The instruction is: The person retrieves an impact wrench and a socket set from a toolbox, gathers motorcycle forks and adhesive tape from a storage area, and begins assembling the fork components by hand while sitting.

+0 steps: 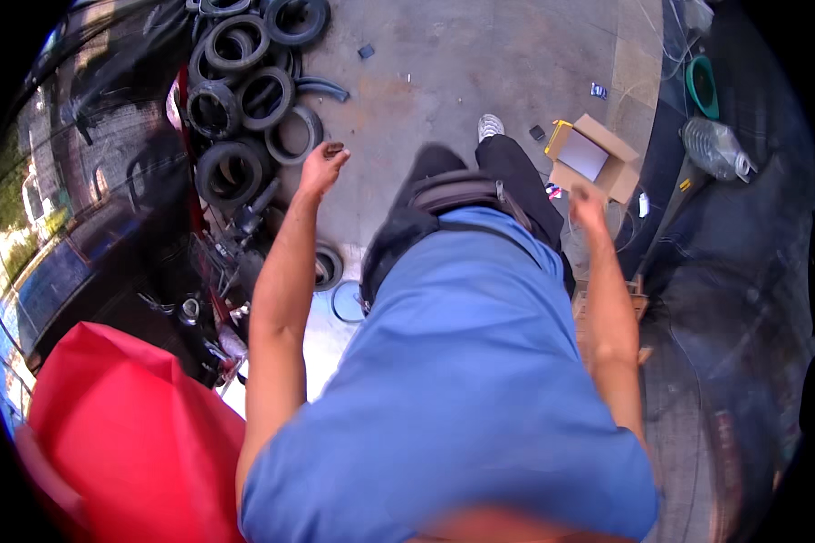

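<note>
At far left a red sheet (127, 425) fills the lower corner, and above and to its right black tyres (244, 107) lie heaped at the edge of the grey floor (407, 81). The person's left hand (320, 170) is raised just right of the heap, fingers bent and pointing away and to the right; a dark patch (333, 147) shows at the fingertips, running roughly left to right, and whether it is a held object or grime cannot be told. In the middle come the blue shirt (462, 344), dark trousers and one pale shoe (490, 126). Well apart from the left hand, a cardboard box (621, 181) sits on the floor right of the shoe, its mouth facing up, flaps spread, its sides set aslant; its long axis seems to run from upper left to lower right. The right hand (588, 210), blurred, appears over its near edge; touch or grip cannot be told. Farther right lie a clear plastic bottle (711, 149), its neck toward the lower right, and a green container (702, 88).
</note>
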`<state>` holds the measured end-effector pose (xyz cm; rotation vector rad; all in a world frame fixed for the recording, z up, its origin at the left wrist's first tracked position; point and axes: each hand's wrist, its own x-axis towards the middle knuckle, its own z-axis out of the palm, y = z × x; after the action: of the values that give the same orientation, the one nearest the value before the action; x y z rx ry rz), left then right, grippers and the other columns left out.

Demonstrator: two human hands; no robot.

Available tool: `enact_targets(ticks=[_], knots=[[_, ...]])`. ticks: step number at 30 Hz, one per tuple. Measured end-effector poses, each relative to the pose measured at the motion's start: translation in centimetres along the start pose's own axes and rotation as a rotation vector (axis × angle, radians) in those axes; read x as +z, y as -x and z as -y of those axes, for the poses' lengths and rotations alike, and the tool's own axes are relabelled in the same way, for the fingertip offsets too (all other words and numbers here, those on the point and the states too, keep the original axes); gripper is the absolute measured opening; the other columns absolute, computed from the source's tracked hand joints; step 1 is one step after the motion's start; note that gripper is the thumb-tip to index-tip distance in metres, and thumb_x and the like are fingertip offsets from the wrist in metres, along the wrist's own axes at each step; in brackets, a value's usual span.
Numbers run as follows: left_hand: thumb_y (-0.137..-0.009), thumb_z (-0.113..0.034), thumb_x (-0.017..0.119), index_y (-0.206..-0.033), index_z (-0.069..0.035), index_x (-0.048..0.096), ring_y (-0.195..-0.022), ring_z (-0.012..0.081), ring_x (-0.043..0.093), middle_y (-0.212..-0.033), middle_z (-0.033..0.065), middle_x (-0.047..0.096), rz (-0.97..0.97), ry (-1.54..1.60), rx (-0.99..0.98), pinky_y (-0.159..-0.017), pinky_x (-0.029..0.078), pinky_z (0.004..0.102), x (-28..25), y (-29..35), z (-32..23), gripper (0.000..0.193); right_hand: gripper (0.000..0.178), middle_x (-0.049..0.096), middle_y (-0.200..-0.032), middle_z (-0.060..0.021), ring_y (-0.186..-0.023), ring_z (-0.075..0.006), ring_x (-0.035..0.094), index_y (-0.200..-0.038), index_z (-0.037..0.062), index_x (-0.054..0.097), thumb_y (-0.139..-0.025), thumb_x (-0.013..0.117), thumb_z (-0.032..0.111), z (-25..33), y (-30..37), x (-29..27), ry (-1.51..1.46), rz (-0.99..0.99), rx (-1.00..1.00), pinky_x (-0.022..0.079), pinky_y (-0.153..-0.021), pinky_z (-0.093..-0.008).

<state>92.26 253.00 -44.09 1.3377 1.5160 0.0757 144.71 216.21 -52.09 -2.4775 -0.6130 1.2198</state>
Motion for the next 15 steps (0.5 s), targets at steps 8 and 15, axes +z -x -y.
enact_targets(ticks=[8, 15], knots=[[-0.084, -0.022, 0.074, -0.108, 0.007, 0.069, -0.072, 0.0183, 0.066, -0.092, 0.0122, 0.072, -0.053, 0.178, -0.712, -0.063, 0.055, 0.0313, -9.5, -10.1, 7.5, 0.038, 0.030, 0.068, -0.090, -0.0070, -0.067, -0.0111, 0.061, -0.119, 0.0053, 0.064, -0.092, 0.062, 0.016, 44.5, -25.1, -10.4, -0.165, -0.088, -0.098, 0.051, -0.056, -0.0272], [-0.089, -0.026, 0.066, -0.103, 0.000, 0.070, -0.068, 0.0159, 0.061, -0.083, 0.0111, 0.069, -0.104, 0.030, -0.285, -0.064, 0.051, 0.0353, -29.3, -38.9, -12.7, 0.030, 0.020, 0.061, -0.064, -0.0074, -0.050, -0.0177, 0.057, -0.105, 0.0008, 0.064, -0.090, 0.061, 0.014, 56.7, -37.1, -6.4, -0.069, 0.101, 0.128, 0.045, -0.043, -0.0329]])
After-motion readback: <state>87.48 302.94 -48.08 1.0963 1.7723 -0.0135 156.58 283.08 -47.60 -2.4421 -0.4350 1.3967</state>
